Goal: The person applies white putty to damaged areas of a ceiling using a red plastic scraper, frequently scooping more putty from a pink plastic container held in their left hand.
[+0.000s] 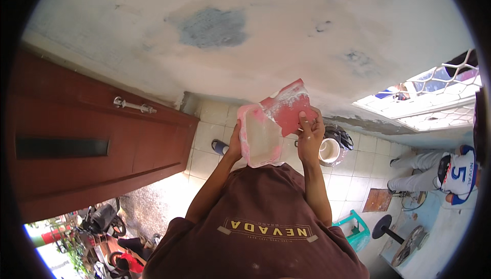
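Observation:
My left hand (234, 141) grips the side of a pink plastic tub (242, 135), smeared with whitish filler (262, 139) inside and along its rim. In my right hand (310, 137) is a flat red plastic spreader (288, 112), pinched between thumb and fingers. White paste coats the spreader's far edge, and its near left side overlaps the tub's right rim. Ahead rises a pale plastered wall (276, 56) with a bare grey-blue patch (213, 28) and smaller rough marks.
A brown wooden door (76, 125) stands at left. On the tiled floor (355, 168) are a white bucket (329, 150), a black plastic bag (339, 135), a blue sandal (219, 146) and a green plastic stool (355, 231). At right are a window grille (429, 87) and another person (456, 175).

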The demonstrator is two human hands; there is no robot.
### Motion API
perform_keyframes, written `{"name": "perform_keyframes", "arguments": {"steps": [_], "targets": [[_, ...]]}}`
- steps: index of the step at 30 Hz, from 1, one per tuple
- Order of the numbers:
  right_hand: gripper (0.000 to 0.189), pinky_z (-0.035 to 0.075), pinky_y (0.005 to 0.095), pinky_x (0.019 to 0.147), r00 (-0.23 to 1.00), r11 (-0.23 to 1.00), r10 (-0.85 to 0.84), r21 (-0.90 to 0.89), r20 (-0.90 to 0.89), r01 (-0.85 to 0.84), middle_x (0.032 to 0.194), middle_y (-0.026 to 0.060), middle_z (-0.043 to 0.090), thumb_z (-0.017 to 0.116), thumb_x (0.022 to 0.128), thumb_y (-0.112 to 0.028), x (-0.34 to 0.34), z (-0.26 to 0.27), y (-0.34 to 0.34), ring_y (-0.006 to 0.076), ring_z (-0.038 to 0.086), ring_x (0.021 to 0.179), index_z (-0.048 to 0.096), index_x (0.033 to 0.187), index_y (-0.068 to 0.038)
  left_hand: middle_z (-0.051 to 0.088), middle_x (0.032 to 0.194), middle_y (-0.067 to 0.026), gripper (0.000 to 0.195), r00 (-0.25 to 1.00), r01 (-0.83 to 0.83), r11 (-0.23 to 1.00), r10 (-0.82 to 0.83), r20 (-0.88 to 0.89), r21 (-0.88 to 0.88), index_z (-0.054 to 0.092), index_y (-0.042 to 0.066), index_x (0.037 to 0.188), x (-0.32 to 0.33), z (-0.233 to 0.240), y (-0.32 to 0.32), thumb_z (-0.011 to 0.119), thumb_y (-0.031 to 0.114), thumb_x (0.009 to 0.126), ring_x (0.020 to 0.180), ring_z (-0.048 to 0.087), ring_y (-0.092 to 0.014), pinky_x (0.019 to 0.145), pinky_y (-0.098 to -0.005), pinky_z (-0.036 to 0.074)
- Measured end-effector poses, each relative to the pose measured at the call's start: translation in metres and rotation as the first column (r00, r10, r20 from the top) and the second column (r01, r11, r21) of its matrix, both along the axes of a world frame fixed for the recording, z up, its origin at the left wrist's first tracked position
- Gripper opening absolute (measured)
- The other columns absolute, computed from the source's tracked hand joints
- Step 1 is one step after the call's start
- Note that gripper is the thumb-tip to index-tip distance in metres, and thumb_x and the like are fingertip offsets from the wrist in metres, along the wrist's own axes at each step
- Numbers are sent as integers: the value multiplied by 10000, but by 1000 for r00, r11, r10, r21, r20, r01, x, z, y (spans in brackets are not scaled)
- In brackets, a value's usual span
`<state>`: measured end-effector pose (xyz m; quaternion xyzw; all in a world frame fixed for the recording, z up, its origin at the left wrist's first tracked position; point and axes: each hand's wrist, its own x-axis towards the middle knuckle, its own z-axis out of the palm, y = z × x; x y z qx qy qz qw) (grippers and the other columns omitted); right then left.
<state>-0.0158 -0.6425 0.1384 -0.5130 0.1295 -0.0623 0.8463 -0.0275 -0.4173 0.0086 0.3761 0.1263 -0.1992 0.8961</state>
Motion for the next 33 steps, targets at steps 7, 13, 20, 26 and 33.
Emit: {"name": "perform_keyframes", "arguments": {"steps": [7, 13, 20, 26, 33], "targets": [[267, 622, 298, 791, 998, 892, -64, 448, -4, 59, 1162, 126, 652, 614, 994, -105, -5, 14, -21, 201, 683, 1028, 556, 1226, 15, 556, 1417, -137, 729, 997, -75, 995, 74, -16, -59, 399, 99, 1520, -4, -1, 1, 280, 645, 1052, 1273, 589, -281, 1049, -451, 526], [238, 629, 254, 871, 984, 644, 179, 759, -23, -100, 1114, 220, 634, 515, 986, -39, 57, 15, -47, 250, 669, 1029, 562, 1114, 155, 530, 1447, -117, 707, 997, -77, 991, 80, 19, -107, 380, 106, 1529, 1, 10, -4, 299, 627, 1059, 1307, 555, -276, 1085, -448, 491], [167, 620, 305, 945, 999, 681, 16, 731, 46, -45, 1092, 246, 615, 500, 945, -6, 111, 54, -77, 301, 664, 1033, 537, 999, 148, 518, 1461, -115, 717, 980, -163, 978, 175, 92, -133, 363, 110, 1538, 0, 14, 0, 310, 635, 1053, 1326, 540, -284, 1094, -452, 481], [230, 604, 333, 999, 998, 736, -54, 676, 24, 23, 1170, 294, 574, 471, 940, 8, 115, 64, -118, 358, 626, 1116, 512, 1060, 200, 492, 1491, -105, 728, 978, -191, 970, 201, 55, -153, 351, 116, 1549, 4, 12, -6, 323, 641, 1045, 1352, 514, -290, 1110, -460, 464], [383, 585, 353, 1061, 955, 606, 115, 743, 272, -284, 1387, 388, 359, 374, 993, -3, 154, 177, -203, 410, 522, 1247, 383, 1223, 303, 488, 1498, -100, 718, 985, -115, 984, 131, 116, -134, 356, 131, 1549, 30, 23, -28, 331, 639, 1043, 1350, 514, -295, 1117, -469, 456]]}}
